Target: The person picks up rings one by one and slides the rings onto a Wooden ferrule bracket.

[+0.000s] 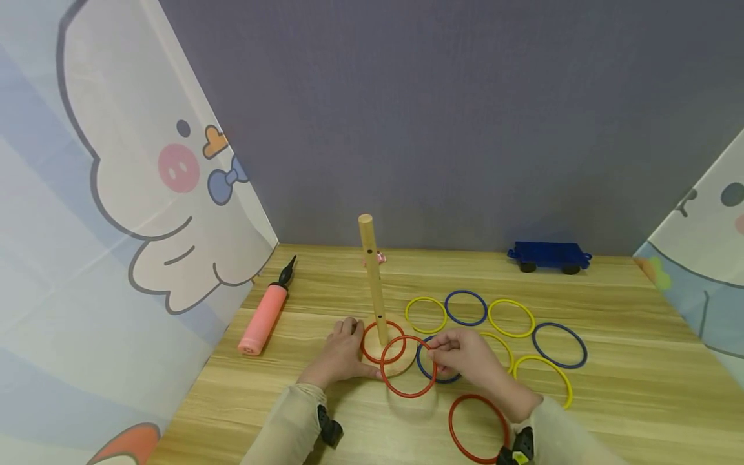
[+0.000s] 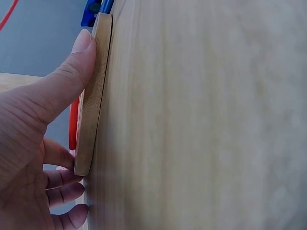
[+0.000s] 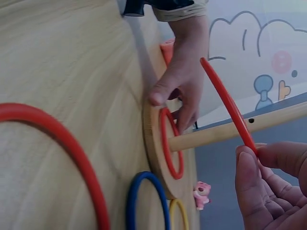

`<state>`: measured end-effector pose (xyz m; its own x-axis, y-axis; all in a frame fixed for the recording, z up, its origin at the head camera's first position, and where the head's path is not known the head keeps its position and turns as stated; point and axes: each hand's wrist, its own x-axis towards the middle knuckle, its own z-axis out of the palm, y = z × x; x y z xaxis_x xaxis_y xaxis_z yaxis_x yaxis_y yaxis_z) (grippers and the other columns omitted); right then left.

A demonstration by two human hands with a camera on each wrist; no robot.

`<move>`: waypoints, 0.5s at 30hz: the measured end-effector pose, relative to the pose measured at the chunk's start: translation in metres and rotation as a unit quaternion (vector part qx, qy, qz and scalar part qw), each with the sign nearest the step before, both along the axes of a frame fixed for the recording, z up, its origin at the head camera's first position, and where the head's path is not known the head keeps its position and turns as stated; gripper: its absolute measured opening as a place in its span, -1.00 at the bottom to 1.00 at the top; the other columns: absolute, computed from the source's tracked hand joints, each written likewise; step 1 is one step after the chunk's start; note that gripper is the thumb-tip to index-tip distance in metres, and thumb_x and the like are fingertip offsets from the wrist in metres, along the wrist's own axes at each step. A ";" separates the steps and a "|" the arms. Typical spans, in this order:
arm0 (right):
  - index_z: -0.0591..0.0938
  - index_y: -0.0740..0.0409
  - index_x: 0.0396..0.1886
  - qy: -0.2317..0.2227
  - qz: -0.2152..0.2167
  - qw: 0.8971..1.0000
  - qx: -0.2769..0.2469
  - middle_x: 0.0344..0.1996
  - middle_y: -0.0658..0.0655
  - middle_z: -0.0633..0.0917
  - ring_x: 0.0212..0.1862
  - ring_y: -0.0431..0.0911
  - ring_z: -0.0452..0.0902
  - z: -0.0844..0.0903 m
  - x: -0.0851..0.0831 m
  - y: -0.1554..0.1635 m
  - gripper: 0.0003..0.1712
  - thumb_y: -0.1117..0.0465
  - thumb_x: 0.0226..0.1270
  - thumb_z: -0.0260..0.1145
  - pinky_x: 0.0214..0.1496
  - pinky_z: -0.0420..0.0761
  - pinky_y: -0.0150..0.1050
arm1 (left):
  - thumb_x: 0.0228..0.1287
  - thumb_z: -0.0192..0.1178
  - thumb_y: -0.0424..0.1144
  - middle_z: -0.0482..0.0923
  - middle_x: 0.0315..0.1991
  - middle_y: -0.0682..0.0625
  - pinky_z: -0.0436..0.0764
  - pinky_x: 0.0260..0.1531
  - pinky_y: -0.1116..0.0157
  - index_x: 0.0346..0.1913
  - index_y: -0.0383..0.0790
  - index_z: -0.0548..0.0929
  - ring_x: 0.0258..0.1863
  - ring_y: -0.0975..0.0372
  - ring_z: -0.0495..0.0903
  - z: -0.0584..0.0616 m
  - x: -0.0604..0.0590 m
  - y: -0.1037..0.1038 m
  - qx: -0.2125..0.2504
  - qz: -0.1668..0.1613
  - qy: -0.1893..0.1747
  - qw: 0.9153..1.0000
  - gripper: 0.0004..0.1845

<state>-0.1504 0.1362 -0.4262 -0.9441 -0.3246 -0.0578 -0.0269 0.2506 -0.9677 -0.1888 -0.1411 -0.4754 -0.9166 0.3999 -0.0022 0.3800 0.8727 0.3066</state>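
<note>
A wooden ring-toss stand has an upright post on a round base. My left hand grips the base's left edge, thumb at the near side and fingers round the far side. One red ring lies flat on the base around the post. My right hand pinches another red ring between thumb and forefinger. That ring is raised and tilted in front of the post, which stands outside it in the right wrist view. Below the right hand, a blue ring on the table is partly hidden.
A third red ring lies by my right wrist. Several yellow rings and blue rings spread to the right of the stand. A pink hand pump lies left, a blue toy wagon stands at the back right, a pink figurine behind the post.
</note>
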 end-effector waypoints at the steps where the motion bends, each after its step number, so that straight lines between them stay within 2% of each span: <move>1: 0.63 0.52 -0.17 0.000 -0.003 1.000 -0.004 -0.42 0.22 0.70 -0.46 -0.03 0.65 0.002 0.000 0.000 -0.75 0.36 0.26 0.36 -0.39 0.67 -0.09 | -0.29 0.44 0.42 0.26 0.23 -0.28 0.39 0.09 -0.05 0.41 -0.47 0.26 0.21 -0.10 0.22 0.000 0.000 0.000 0.000 0.000 -0.001 1.000 0.31; 5: 0.63 0.54 -0.16 0.004 -0.012 1.000 -0.014 -0.47 0.15 0.70 -0.46 0.06 0.64 0.010 -0.001 0.000 -0.74 0.37 0.27 0.35 -0.38 0.66 -0.03 | -0.28 0.44 0.42 0.25 0.25 -0.29 0.35 0.12 -0.08 0.42 -0.46 0.25 0.24 -0.11 0.20 -0.001 0.000 -0.001 0.007 0.003 -0.006 1.000 0.31; 8: 0.62 0.52 -0.15 -0.002 -0.021 0.999 -0.028 -0.47 0.13 0.69 -0.43 0.08 0.63 0.015 -0.001 0.000 -0.73 0.35 0.28 0.36 -0.36 0.67 -0.08 | -0.28 0.43 0.43 0.23 0.28 -0.29 0.32 0.15 -0.10 0.43 -0.45 0.24 0.28 -0.13 0.16 -0.002 0.000 -0.001 0.010 0.006 -0.010 1.000 0.32; 11: 0.62 0.50 -0.14 -0.010 -0.029 0.999 -0.045 -0.44 0.12 0.70 -0.41 0.03 0.63 0.021 -0.001 -0.001 -0.72 0.32 0.28 0.36 -0.35 0.66 -0.17 | -0.29 0.43 0.44 0.22 0.29 -0.29 0.31 0.16 -0.11 0.43 -0.45 0.24 0.29 -0.13 0.15 -0.002 0.000 -0.001 0.009 0.007 -0.009 1.000 0.33; 15: 0.63 0.49 -0.14 -0.008 -0.034 0.998 -0.059 -0.40 0.14 0.72 -0.42 -0.04 0.63 0.027 -0.002 -0.001 -0.73 0.32 0.28 0.36 -0.34 0.66 -0.19 | -0.30 0.41 0.46 0.22 0.29 -0.30 0.31 0.16 -0.10 0.42 -0.45 0.24 0.28 -0.12 0.16 -0.002 0.001 0.000 0.007 0.005 -0.009 1.000 0.33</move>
<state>-0.1519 0.1348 -0.3988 -0.9637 -0.2643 -0.0373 0.0012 0.1357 -0.9907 -0.1883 -0.1413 -0.4772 -0.9200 0.3917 -0.0131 0.3663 0.8714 0.3264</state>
